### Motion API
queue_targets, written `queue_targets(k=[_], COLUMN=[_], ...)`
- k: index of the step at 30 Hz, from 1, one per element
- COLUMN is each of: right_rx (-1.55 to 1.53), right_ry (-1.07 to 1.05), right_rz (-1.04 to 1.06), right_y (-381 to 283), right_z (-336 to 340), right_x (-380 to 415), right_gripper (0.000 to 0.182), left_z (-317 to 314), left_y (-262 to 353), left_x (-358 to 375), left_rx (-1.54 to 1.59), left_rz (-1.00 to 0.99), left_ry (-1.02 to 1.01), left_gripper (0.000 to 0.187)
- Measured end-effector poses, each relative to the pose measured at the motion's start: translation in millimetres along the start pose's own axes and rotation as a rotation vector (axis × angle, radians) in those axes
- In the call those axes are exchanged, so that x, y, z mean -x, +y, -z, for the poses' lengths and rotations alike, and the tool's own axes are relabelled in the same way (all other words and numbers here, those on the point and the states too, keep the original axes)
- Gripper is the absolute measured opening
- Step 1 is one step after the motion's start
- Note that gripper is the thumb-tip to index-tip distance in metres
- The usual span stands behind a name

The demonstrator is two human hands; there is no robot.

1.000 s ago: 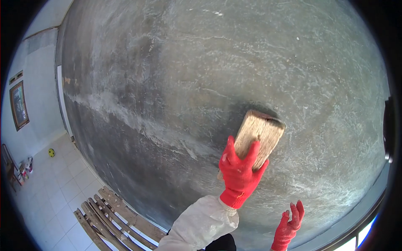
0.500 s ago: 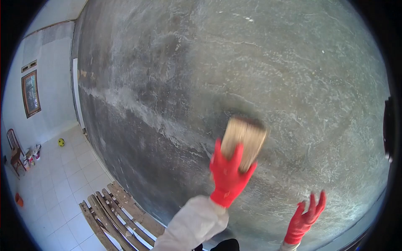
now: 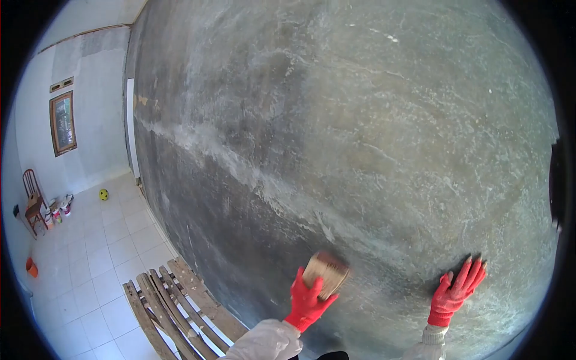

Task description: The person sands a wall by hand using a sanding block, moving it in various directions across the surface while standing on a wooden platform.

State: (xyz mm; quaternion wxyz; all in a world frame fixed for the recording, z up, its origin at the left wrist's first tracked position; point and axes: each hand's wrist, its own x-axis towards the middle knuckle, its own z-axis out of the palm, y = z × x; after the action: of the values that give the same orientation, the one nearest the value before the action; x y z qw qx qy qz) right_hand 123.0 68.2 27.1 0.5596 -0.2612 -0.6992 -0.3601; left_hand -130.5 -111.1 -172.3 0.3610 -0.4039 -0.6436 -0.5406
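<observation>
A pale wooden block (image 3: 327, 275) with a darker top edge is gripped by my left hand (image 3: 308, 303), which wears a red glove. The block appears pressed to the grey plastered wall (image 3: 384, 180), and its edge is slightly blurred. What lies on the block's wall side is hidden. To the right, my right hand (image 3: 458, 293), also in a red glove with the fingertips bare, rests on the wall with its fingers stretched out. It holds nothing. A rough pale ridge crosses the wall diagonally above the block, and the plaster is darker on the left.
Below me on the left is a wooden slatted platform (image 3: 177, 306) over a white tiled floor (image 3: 114, 276). Farther off are a wooden chair (image 3: 35, 204), several containers (image 3: 57, 210), a yellow ball (image 3: 104, 194), an orange pot (image 3: 31, 267) and a window (image 3: 63, 123).
My left hand has moved lower with the wooden block. My right hand, earlier with fingers partly curled, now lies flatter against the wall. The view has shifted, showing more of the room at left.
</observation>
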Motion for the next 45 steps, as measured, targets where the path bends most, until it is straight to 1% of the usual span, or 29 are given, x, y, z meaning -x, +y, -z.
queue_targets(k=[1,2,4,5,6,9,10,13,15,17,19,21,23,25,28,29,30,32,35,36,39,41,43,45], right_rx=[0.026,0.054,0.054,0.079,0.103,0.124,0.116,0.122,0.125,0.121,0.126,0.127,0.127,0.130,0.137,0.144,0.141,0.146,0.151,0.160,0.154,0.151,0.150,0.159], right_ry=[0.010,0.017,0.024,0.026,0.029,0.058,0.066,0.052,0.030,0.039,0.042,0.042,0.052,0.059,0.068,0.073,0.072,0.091,0.070,0.066,0.076,0.084,0.073,0.067], right_rz=[0.009,0.019,0.028,0.029,0.028,0.026,0.023,0.018,0.015,0.007,0.011,0.021,0.028,0.035,0.034,0.034,0.030,0.037,0.023,0.012,0.031,0.032,0.035,0.034], right_y=[0.7,1.2,-0.4,-0.8,-1.4,-0.4,-1.7,-3.9,-5.2,-6.0,-5.7,-4.7,-3.9,-4.3,-5.2,-4.4,-3.8,-2.2,-4.2,-4.6,-0.1,0.5,0.9,2.1], right_z=[-2.5,-3.6,-1.1,-0.6,-1.7,-4.4,-4.5,-2.9,-1.9,-2.0,-1.6,-1.0,-3.0,-2.9,-3.1,-3.7,-5.1,-7.5,-6.2,-5.6,-7.7,-10.1,-8.1,-8.1], right_x=[1.8,2.5,1.3,1.0,1.7,3.8,4.7,2.3,0.8,1.7,0.5,1.5,2.1,0.3,1.5,1.8,2.3,3.8,3.2,3.3,5.5,6.3,6.6,6.7], right_gripper=[0.053,0.053,0.053,0.053,0.053,0.053,0.053,0.053,0.053,0.053,0.053,0.053,0.054,0.053,0.052,0.052,0.052,0.054,0.054,0.054,0.055,0.056,0.056,0.055], left_z=[-0.7,1.7,18.2,25.5,29.3,30.1,28.9,11.1,2.2,2.7,-0.4,6.8,24.8,36.2,43.5,44.4,42.7,33.4,13.2,11.8,20.0,25.6,43.8,54.7], left_y=[6.0,18.0,42.8,47.6,48.7,37.8,29.3,-19.1,-49.5,-60.4,-59.6,-31.4,-4.8,1.9,-9.9,-13.5,-20.7,-43.8,-85.3,-94.6,-94.2,-71.3,-43.9,-36.3], left_x=[-32.7,-80.5,-172.6,-212.0,-234.5,-226.3,-206.9,-96.6,-18.4,24.0,11.0,-64.3,-154.7,-218.4,-240.7,-226.6,-205.0,-144.3,-29.7,-5.2,-11.1,-81.8,-174.8,-241.0], left_rx=[-0.004,-0.005,-0.077,-0.048,-0.020,-0.026,-0.025,-0.026,-0.030,-0.045,-0.054,0.002,-0.061,-0.094,-0.092,-0.110,-0.114,-0.109,-0.053,-0.017,-0.014,-0.080,-0.097,-0.116], left_rz=[-0.021,-0.040,-0.026,-0.041,-0.058,-0.091,-0.098,-0.082,0.026,0.076,0.101,0.009,-0.059,-0.055,-0.056,-0.080,-0.083,-0.110,-0.005,0.021,0.009,-0.013,-0.061,-0.068], left_ry=[0.055,0.109,0.169,0.206,0.241,0.211,0.185,0.146,0.104,0.069,0.062,0.125,0.197,0.228,0.230,0.186,0.184,0.131,0.107,0.085,0.066,0.124,0.202,0.230], left_gripper=[0.105,0.104,0.095,0.092,0.088,0.087,0.090,0.100,0.105,0.103,0.101,0.100,0.096,0.093,0.091,0.093,0.093,0.098,0.101,0.102,0.100,0.098,0.093,0.088])
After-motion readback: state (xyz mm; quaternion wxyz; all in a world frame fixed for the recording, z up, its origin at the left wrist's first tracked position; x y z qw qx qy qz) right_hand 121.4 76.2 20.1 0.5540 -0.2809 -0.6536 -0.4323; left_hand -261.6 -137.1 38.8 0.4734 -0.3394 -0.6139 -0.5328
